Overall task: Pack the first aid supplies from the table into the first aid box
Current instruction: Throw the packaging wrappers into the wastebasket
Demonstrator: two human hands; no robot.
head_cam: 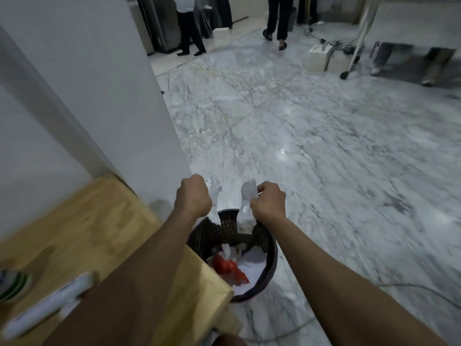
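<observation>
Hands over the bin (270, 248): left (193, 196) and right (268, 202) each pinch torn wrapper. Supplies (50, 304) wait on the table (119, 221); box unseen, so packing seems unfinished.

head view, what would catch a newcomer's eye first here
Two fists in the centre: the left hand and right hand each grip a piece of clear plastic wrapper, held apart above a black mesh bin on the marble floor. Inside the bin, red scrap and white paper stand out, just right of the wooden table.
</observation>
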